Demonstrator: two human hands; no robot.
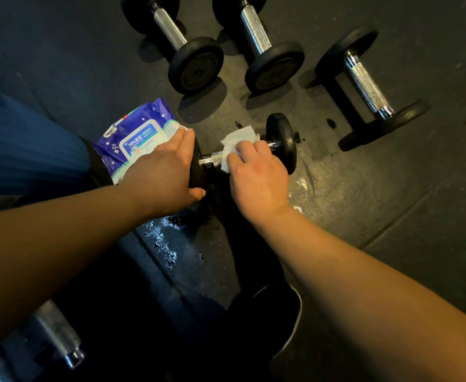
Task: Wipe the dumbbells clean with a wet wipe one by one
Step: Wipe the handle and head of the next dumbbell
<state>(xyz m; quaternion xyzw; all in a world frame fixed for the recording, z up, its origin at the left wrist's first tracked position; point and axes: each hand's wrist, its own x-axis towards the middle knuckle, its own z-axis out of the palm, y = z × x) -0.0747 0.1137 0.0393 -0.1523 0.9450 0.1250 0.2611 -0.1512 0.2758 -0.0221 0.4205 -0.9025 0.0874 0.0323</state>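
steel handle, knurled, with black rubber-looking end weights: the dumbbell (pixel 281 142) being cleaned lay on its side on the dark floor mat (pixel 391 202), straight in front of the person, between the two hands. left hand (pixel 161 172) was curled over the near end weight, thumb under its edge, gripping it so the thing couldn't roll. right hand (pixel 256 175) was closed on the white wet wipe (pixel 236 146), fingers wrapped down around the handle with the wipe bunched between palm and steel. judgement: small but dense, so heavy for its size and fully rigid; round ends mean it will roll if let go, and the wet steel will be slick. best hold is what was shown, one hand clamped on an end weight, wipe hand free to slide and twist along the handle. the wipe is limp and thin, probably snags on the knurling, so keep it folded thick. water drops (pixel 168 244) and a damp sheen sat on the mat near the hands, so the floor grip may be poor too. blue wipe pack (pixel 135 142) lay just beside the left hand, partly behind it. three more dumbbells (pixel 270 48) stood further out, apart from the one in hand; whether they had been wiped i couldn't tell. a dark shoe (pixel 278 312) showed at the bottom.
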